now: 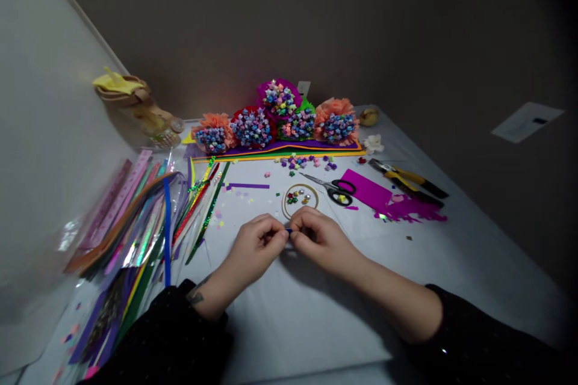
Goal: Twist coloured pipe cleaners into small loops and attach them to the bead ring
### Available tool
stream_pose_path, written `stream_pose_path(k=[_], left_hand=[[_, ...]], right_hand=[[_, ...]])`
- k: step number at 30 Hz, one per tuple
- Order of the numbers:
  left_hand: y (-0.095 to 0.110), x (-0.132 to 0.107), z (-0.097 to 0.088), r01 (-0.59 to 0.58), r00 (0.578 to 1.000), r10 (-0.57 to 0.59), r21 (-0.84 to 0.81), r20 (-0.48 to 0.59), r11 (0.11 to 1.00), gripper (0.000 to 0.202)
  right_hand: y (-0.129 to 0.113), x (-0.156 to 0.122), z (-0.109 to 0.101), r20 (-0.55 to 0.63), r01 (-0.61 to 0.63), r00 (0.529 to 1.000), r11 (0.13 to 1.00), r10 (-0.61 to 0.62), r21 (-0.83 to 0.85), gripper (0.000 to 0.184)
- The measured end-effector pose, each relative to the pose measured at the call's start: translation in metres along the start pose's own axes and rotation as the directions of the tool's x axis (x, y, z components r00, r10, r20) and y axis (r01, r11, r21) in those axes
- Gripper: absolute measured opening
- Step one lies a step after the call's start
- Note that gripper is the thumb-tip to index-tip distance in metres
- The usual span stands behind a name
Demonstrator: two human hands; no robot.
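Observation:
My left hand (259, 246) and my right hand (316, 236) meet at the middle of the white table (316, 313), fingertips pinched together on a tiny blue paper piece (288, 231). Both wrists rest on the tabletop. Just beyond the fingers lies a thin ring (300, 200) with several small folded paper stars inside it. Scissors with black handles (332, 187) lie to the right of the ring.
Strips of coloured and glittery paper (149, 222) fan out at the left. Paper flower bouquets filled with stars (280, 120) stand at the back. Purple paper and scraps (383, 198), yellow-handled pliers (406, 179) and loose stars (302, 161) lie at the right.

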State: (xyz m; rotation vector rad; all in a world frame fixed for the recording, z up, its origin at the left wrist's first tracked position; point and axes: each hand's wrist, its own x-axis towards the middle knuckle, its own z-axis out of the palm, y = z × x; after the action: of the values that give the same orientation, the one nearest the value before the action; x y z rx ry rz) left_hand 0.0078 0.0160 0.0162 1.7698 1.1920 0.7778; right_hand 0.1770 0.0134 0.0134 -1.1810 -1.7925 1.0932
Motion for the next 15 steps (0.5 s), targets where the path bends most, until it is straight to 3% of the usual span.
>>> stream_pose_path(k=[5, 11, 15], left_hand=[[0.0001, 0.0001, -0.0007, -0.073, 0.997, 0.073, -0.002, 0.015, 0.997, 0.018], [-0.0022, -0.0003, 0.0011, -0.045, 0.997, 0.044, 0.019, 0.057, 0.999, 0.017], [-0.0018, 0.0005, -0.0006, -0.067, 0.998, 0.066, 0.013, 0.017, 0.998, 0.018]], right_hand=[[-0.0007, 0.0017, -0.0004, 0.033, -0.083, 0.996, 0.996, 0.081, 0.034, 0.008], [-0.002, 0.0016, 0.0, 0.052, -0.027, 0.998, 0.999, 0.028, -0.017, 0.014], [-0.0013, 0.0003, 0.0002, 0.046, -0.038, 0.998, 0.999, 0.039, -0.018, 0.013]])
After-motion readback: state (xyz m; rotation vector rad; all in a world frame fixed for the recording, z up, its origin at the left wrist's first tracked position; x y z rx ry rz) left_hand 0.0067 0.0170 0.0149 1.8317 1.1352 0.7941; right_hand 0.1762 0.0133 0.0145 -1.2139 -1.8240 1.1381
